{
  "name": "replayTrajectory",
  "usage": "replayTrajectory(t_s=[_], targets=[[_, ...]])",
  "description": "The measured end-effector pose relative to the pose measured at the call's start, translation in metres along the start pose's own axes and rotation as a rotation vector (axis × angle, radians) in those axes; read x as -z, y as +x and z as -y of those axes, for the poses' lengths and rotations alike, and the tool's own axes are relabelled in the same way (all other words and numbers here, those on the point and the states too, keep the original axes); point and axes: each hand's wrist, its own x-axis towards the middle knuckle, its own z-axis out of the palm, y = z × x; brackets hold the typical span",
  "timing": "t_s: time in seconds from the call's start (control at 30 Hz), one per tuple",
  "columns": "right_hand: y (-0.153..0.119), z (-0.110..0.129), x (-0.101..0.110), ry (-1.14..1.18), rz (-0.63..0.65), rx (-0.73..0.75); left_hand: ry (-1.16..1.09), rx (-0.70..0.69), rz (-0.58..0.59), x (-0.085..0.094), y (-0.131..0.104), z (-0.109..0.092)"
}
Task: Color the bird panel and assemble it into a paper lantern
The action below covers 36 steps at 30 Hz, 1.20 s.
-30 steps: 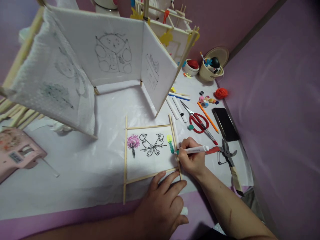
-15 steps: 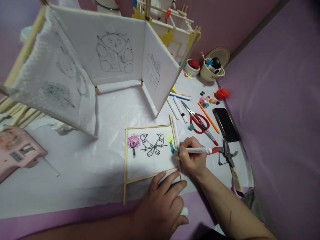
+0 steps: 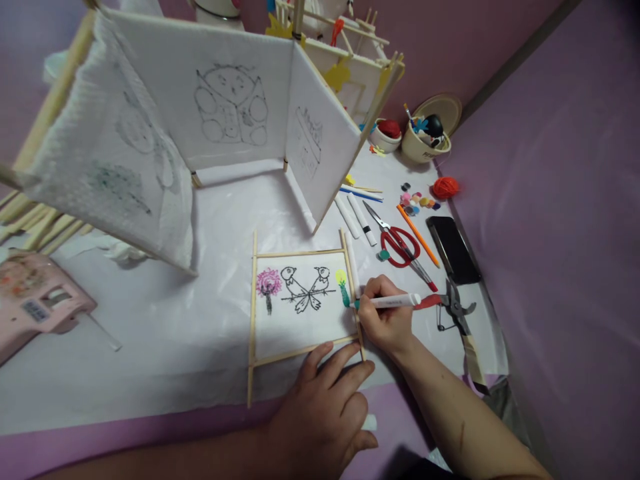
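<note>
A small white panel (image 3: 295, 337) in a frame of thin wooden sticks lies flat on the table. It bears two birds on a branch, a pink-headed tree at left and a green and yellow plant at right. My right hand (image 3: 387, 317) is closed around a white marker (image 3: 395, 301), whose green tip meets the panel beside the plant's base. My left hand (image 3: 327, 403) lies spread, fingertips on the frame's lower stick. Part of a white, pen-like thing (image 3: 370, 423) shows beside the left hand.
A folding screen (image 3: 165, 87) with drawn panels stands behind. Red-handled scissors (image 3: 400, 247), an orange pen (image 3: 417, 235), a phone (image 3: 454, 248) and pruning shears (image 3: 463, 327) lie at right. A pink glue gun (image 3: 45, 300) rests at left. Pots and red yarn (image 3: 445, 187) are farther back.
The marker's back end has dipped slightly, and its tip sits a little lower by the plant's base. My left hand keeps its place on the frame.
</note>
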Motion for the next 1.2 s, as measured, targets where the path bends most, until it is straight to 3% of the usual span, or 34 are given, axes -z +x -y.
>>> replayTrajectory(t_s=[0.37,0.67,0.83,1.0,1.2], targets=[[0.0034,0.0047,0.0004,-0.049,0.000,0.031,-0.013,-0.005,-0.004,-0.0015,-0.0006,0.0000],[0.0002,0.0005,0.0010,0.056,0.062,-0.053,-0.015,-0.004,-0.014,0.0001,0.0002,-0.0002],[0.0013,0.0016,0.0013,0.035,0.021,-0.012,-0.020,-0.009,-0.016,-0.0004,0.0005,0.0001],[0.0020,0.0020,0.0011,0.041,0.071,-0.001,-0.018,-0.007,-0.017,-0.0002,0.0011,0.0005],[-0.0007,-0.0003,0.0007,0.040,0.015,-0.007,-0.015,-0.019,0.000,0.0001,-0.0001,0.0006]])
